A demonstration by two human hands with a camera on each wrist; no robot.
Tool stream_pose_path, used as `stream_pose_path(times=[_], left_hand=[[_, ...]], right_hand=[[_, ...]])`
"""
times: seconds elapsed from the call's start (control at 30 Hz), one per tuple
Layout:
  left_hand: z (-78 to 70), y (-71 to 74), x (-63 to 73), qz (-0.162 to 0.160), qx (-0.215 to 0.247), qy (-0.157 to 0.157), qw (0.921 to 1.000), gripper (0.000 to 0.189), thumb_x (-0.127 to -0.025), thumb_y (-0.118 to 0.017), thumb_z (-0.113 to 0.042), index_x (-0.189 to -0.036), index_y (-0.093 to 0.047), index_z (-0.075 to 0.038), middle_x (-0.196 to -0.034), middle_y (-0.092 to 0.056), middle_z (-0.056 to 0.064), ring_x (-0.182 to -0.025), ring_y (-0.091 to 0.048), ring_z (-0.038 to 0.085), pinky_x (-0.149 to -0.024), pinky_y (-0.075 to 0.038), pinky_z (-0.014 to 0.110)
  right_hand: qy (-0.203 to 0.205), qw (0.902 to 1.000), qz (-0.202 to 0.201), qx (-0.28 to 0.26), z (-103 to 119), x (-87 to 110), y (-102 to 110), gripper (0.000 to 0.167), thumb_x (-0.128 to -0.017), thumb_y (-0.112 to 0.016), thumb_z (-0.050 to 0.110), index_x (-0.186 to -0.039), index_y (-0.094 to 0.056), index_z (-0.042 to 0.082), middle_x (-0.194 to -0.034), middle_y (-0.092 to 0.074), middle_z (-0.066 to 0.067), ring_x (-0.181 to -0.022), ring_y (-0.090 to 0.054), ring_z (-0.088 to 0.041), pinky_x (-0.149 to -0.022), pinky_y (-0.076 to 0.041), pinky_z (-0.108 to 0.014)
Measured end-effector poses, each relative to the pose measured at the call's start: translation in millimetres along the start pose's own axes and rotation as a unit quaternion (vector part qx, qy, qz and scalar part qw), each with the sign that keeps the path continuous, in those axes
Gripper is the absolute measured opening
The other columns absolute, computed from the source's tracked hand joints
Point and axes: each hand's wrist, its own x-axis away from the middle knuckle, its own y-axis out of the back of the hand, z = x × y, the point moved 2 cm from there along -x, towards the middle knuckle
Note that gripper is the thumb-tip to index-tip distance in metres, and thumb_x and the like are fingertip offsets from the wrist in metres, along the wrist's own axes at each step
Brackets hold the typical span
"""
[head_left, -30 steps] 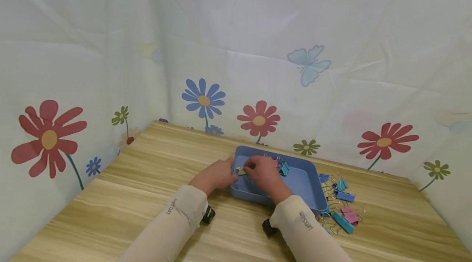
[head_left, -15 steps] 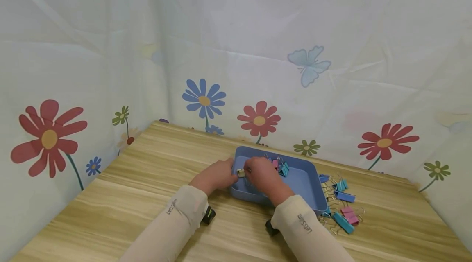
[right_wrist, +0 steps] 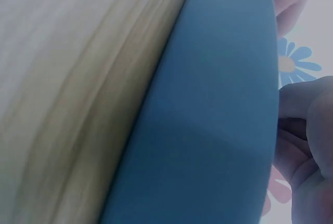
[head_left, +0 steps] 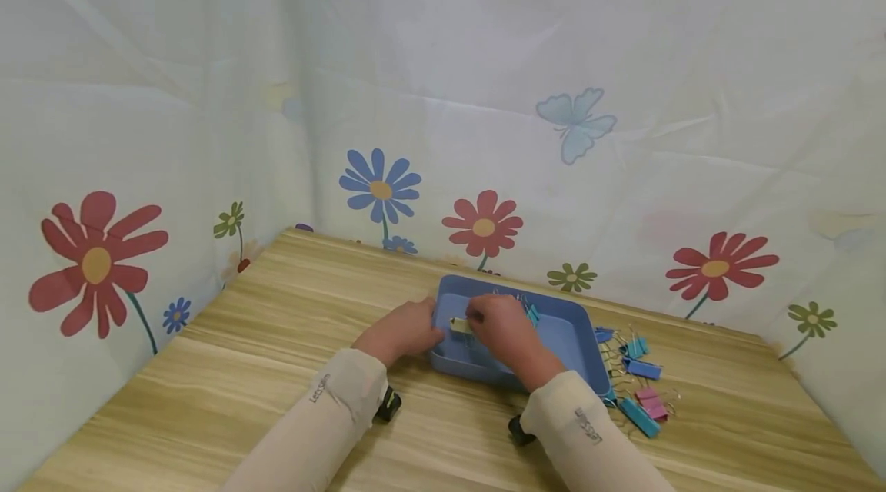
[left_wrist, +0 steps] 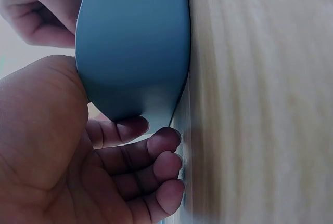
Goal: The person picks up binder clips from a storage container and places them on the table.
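A shallow blue tray (head_left: 567,346) lies on the wooden table. At its left end, my left hand (head_left: 407,329) grips the wall, and the left wrist view has its fingers (left_wrist: 166,167) curled at the tray corner. Over the tray's left part, my right hand (head_left: 504,329) pinches a yellow binder clip (head_left: 460,326) between thumb and fingers. The clip is out of sight in the right wrist view, behind the tray wall (right_wrist: 208,104). A teal binder clip (head_left: 532,314) stands by the tray's back wall, partly covered by the right hand.
Several loose binder clips lie right of the tray, among them a blue one (head_left: 642,368), a pink one (head_left: 651,403) and a teal one (head_left: 639,417). A flower-printed curtain (head_left: 429,123) hangs behind the table (head_left: 332,277).
My right hand has shifted slightly right with the yellow clip, which has turned a little. A pink clip in the tray is now hidden behind that hand. The left hand keeps its place.
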Motion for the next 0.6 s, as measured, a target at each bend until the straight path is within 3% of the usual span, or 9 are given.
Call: stream_pose_path(times=[0.3,0.6], left_hand=[[-0.1,-1.2,-0.6,-0.006,-0.008,0.003,0.9999,0.054,-0.086,-0.057,-0.024,-0.131,-0.047,0.004,-0.107,-0.067,0.015,-0.084,-0.057,0.019,-0.082,-0.048,0.038],[-0.6,-1.1,-0.2,0.001,-0.002,0.010,1.0000,0.059,-0.086,-0.057,-0.024,-0.137,-0.043,0.004,-0.121,-0.064,0.017,-0.093,-0.059,0.020,-0.088,-0.047,0.039]], right_hand=[[-0.022,0.9994,-0.011,-0.023,-6,13.4,12,0.016,-0.088,-0.063,0.003,-0.083,-0.073,0.015,-0.080,-0.071,0.002,-0.071,-0.065,-0.011,-0.068,-0.054,-0.032],[-0.030,0.9977,-0.049,-0.036,-15,25.3,24,0.011,-0.085,-0.069,0.005,-0.085,-0.074,0.014,-0.080,-0.071,0.003,-0.068,-0.062,-0.007,-0.063,-0.051,-0.026]])
